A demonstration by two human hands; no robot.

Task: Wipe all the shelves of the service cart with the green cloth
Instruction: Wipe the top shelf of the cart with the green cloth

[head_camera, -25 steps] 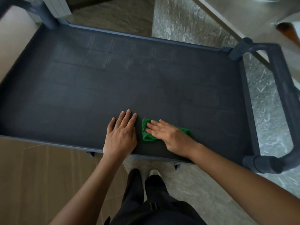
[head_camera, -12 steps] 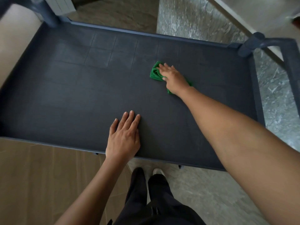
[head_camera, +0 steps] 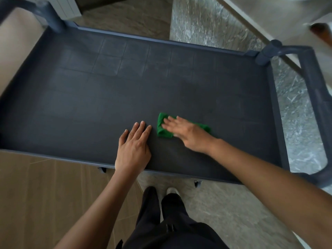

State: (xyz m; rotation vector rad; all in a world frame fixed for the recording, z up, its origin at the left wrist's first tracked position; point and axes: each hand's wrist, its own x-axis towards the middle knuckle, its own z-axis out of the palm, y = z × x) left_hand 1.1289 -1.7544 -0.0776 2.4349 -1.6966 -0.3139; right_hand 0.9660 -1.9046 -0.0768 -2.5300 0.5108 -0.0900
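The dark blue top shelf of the service cart [head_camera: 89, 97] fills most of the view. A folded green cloth [head_camera: 162, 129] lies on it near the front edge, right of centre. My right hand [head_camera: 188, 133] presses flat on the cloth with straight fingers, covering its middle; green shows at both ends. My left hand [head_camera: 133, 148] rests flat on the bare shelf just left of the cloth, fingers straight and together. The lower shelves are hidden under the top one.
The cart's push handle [head_camera: 319, 97] curves along the right side, with corner posts at the back right [head_camera: 267, 53] and back left [head_camera: 52, 17]. My legs and shoes [head_camera: 161, 203] stand close to the front edge. Wood floor lies left, grey stone floor right.
My right hand has pulled the cloth back from the far middle of the shelf to the front, beside my left hand. The left hand has stayed in place.
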